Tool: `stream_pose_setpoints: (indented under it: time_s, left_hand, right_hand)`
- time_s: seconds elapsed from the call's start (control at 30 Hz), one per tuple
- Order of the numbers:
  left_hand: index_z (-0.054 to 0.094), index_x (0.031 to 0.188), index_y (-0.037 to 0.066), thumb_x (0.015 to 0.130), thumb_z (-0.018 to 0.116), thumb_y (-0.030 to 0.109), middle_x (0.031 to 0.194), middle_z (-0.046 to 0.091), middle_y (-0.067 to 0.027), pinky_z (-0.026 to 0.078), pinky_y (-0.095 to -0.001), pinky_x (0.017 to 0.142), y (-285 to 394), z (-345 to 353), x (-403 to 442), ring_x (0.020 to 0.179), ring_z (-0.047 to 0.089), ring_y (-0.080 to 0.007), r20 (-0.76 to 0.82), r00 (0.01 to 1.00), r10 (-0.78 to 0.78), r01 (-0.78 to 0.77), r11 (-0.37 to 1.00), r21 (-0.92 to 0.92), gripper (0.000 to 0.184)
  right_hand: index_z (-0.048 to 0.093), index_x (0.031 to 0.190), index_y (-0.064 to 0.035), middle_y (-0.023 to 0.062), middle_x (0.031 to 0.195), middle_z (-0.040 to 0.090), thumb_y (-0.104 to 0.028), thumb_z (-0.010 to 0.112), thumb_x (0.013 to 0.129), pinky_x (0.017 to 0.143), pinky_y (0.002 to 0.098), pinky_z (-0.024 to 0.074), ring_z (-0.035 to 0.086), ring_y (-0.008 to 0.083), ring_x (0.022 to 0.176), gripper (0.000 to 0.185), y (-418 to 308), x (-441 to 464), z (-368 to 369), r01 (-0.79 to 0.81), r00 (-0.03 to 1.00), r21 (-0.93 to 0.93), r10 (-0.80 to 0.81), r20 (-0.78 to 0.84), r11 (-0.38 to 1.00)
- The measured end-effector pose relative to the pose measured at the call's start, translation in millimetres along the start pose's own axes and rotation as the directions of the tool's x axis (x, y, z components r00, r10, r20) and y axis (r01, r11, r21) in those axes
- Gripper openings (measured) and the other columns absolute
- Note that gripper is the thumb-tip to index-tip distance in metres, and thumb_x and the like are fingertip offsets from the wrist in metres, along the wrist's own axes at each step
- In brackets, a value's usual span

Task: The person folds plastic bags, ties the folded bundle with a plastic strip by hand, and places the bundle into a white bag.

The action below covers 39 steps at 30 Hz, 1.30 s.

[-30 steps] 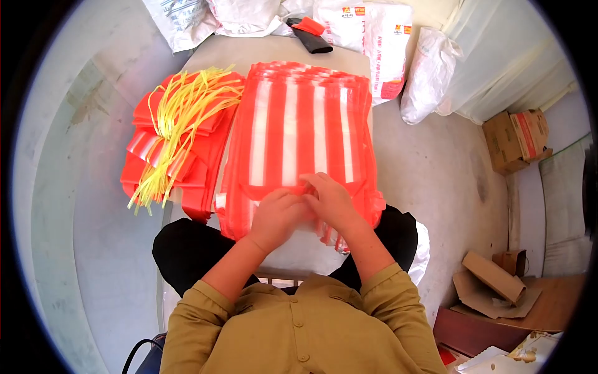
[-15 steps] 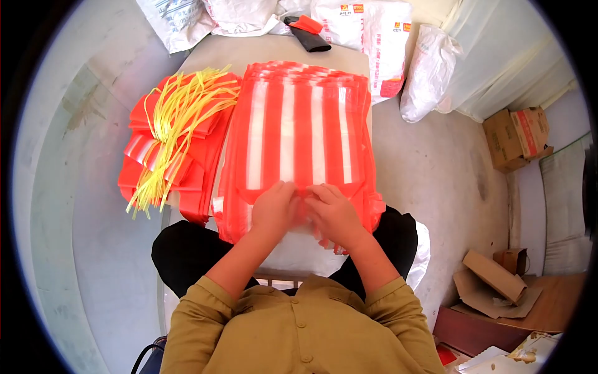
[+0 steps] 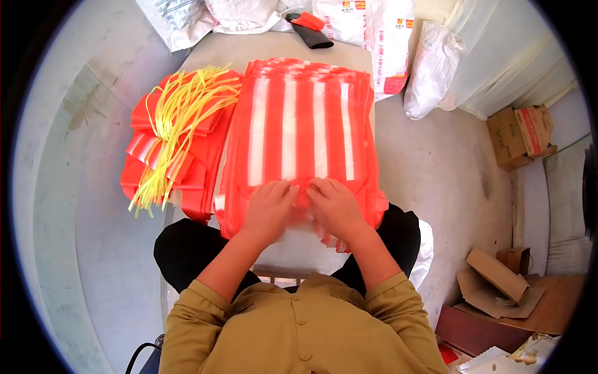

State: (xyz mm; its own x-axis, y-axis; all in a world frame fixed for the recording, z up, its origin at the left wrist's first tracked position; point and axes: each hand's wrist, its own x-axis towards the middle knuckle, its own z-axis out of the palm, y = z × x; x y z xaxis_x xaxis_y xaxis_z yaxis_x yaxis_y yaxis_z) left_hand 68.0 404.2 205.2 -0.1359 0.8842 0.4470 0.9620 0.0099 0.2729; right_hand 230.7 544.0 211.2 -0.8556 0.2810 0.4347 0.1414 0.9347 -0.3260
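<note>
A thick stack of red-and-white striped mesh bags (image 3: pixel 305 124) lies in front of me, its near edge hanging toward my lap. My left hand (image 3: pixel 269 209) is on the near red edge of the top bag, fingers bent and gripping the material. Beside it, my right hand (image 3: pixel 336 206) pinches the same edge, its fingertips close to those of my left hand. A small fold of red material shows between the two hands. The undersides of my fingers and thumbs are partly hidden.
Left of the stack sits a pile of folded red bags (image 3: pixel 199 181) with a bundle of yellow ties (image 3: pixel 168 131) on top. White printed sacks (image 3: pixel 389 47) and a black roll (image 3: pixel 313 37) lie at the back. Cardboard boxes (image 3: pixel 520 137) stand at right.
My hands have stayed at the near edge, with their fingers now laid further over it and the red fold between them more visible. The camera view has shifted slightly.
</note>
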Motion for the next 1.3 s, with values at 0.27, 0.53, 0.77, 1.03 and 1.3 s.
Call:
stream_pose_setpoints:
  time_s: [0.27,0.53,0.77,1.03,1.3]
  left_hand:
    - [0.069,0.121,0.004,0.085,0.063,0.008,0.116,0.067,-0.0098,0.050,-0.0430,0.093,-4.0,-1.3,10.8,0.105,0.063,-0.0291,0.040,0.999,0.026,-0.027,0.999,0.034,0.037]
    - [0.071,0.114,0.009,0.083,0.067,0.009,0.102,0.067,-0.0066,0.052,-0.0424,0.086,-11.1,-6.7,18.9,0.096,0.065,-0.0272,0.099,0.995,-0.018,0.016,1.000,0.021,0.031]
    - [0.076,0.101,0.009,0.085,0.067,0.010,0.088,0.071,-0.0103,0.055,-0.0470,0.078,-24.6,-20.4,45.3,0.089,0.068,-0.0327,0.249,0.956,-0.155,0.183,0.979,-0.094,0.018]
    - [0.076,0.101,0.010,0.082,0.067,0.008,0.085,0.070,-0.0085,0.055,-0.0452,0.074,-16.9,-35.9,55.8,0.085,0.068,-0.0305,0.250,0.967,-0.047,0.041,0.999,0.030,0.021]
    - [0.072,0.118,0.013,0.080,0.069,0.007,0.086,0.067,-0.0040,0.053,-0.0418,0.069,-10.1,-22.7,20.1,0.080,0.065,-0.0261,0.156,0.985,0.080,-0.082,0.997,0.008,0.039]
  right_hand:
    - [0.071,0.110,0.0020,0.0132,0.123,0.065,-0.006,0.070,0.077,0.094,0.0422,0.0545,0.063,0.0320,0.111,0.034,0.8,3.9,-1.8,-0.015,1.000,0.005,0.015,0.005,1.000]
    - [0.067,0.126,-0.0018,0.0132,0.128,0.064,-0.004,0.066,0.085,0.099,0.0411,0.0525,0.062,0.0326,0.117,0.041,7.2,14.8,-8.9,-0.155,0.975,0.092,0.137,0.175,0.984]
    - [0.054,0.144,-0.0044,0.0134,0.144,0.055,-0.013,0.072,0.094,0.111,0.0399,0.0429,0.051,0.0215,0.133,0.055,35.1,-8.7,-47.9,-0.273,0.700,0.761,0.664,-0.262,0.588]
    - [0.062,0.132,-0.0051,0.0113,0.135,0.065,-0.008,0.081,0.078,0.104,0.0447,0.0499,0.059,0.0334,0.125,0.058,-4.1,6.9,-43.2,-0.156,0.972,0.017,0.156,-0.178,0.988]
    - [0.071,0.117,-0.0091,0.0057,0.117,0.073,-0.006,0.061,0.086,0.088,0.0393,0.0571,0.068,0.0284,0.110,0.032,-5.6,5.9,-10.5,-0.049,0.998,-0.024,0.050,0.041,0.999]
